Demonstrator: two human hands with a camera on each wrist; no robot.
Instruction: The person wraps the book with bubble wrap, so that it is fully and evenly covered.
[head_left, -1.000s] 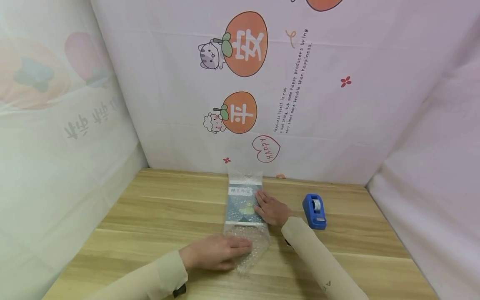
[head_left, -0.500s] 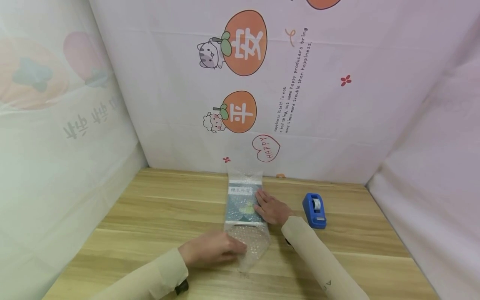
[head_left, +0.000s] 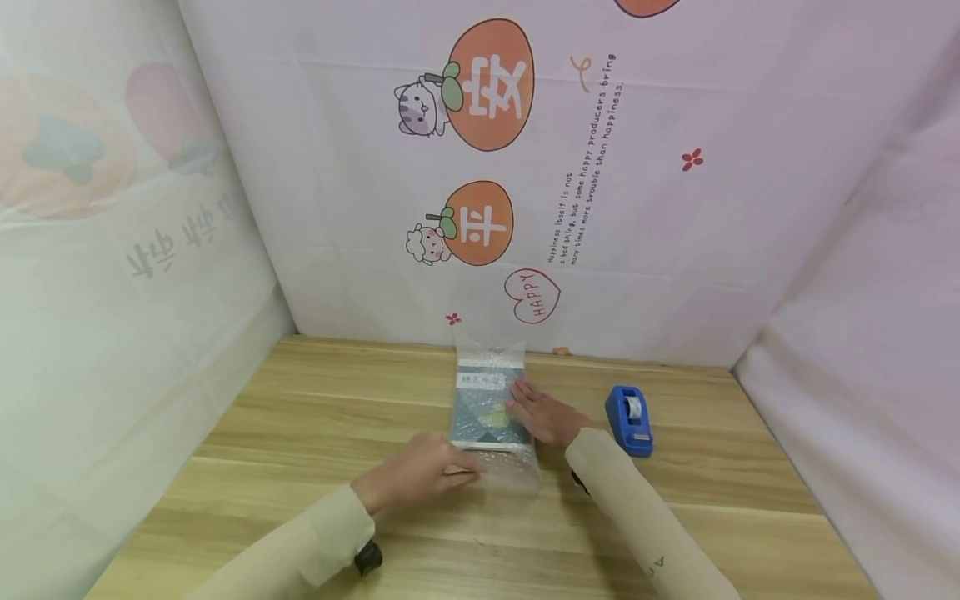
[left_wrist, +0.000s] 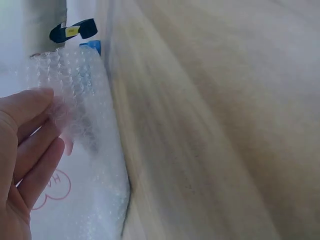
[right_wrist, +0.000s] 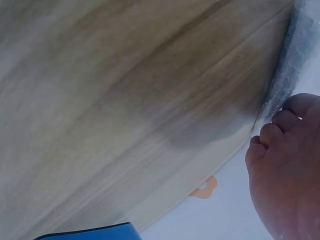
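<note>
A flat blue-green printed item (head_left: pixel 480 412), a book or a box, lies on the table inside bubble wrap (head_left: pixel 510 471). At its near end, my left hand (head_left: pixel 420 471) pinches the loose flap of the wrap between thumb and fingers and holds it raised. The left wrist view shows the flap of bubble wrap (left_wrist: pixel 75 100) standing up from the thumb, with the left hand (left_wrist: pixel 30 145) behind it. My right hand (head_left: pixel 551 412) rests its fingers on the right side of the wrapped item. In the right wrist view, the right hand (right_wrist: pixel 287 165) touches the wrap's edge (right_wrist: pixel 285 75).
A blue tape dispenser (head_left: pixel 630 421) with a roll of clear tape stands to the right of my right hand. The wooden table (head_left: pixel 337 417) meets a printed white cloth wall (head_left: pixel 360 283) at the back. Cloth sides hang at left and right.
My left hand has gone from lying on the near flap to pinching it, lifting it and moving it away from me toward the item. My right hand has stayed almost in place.
</note>
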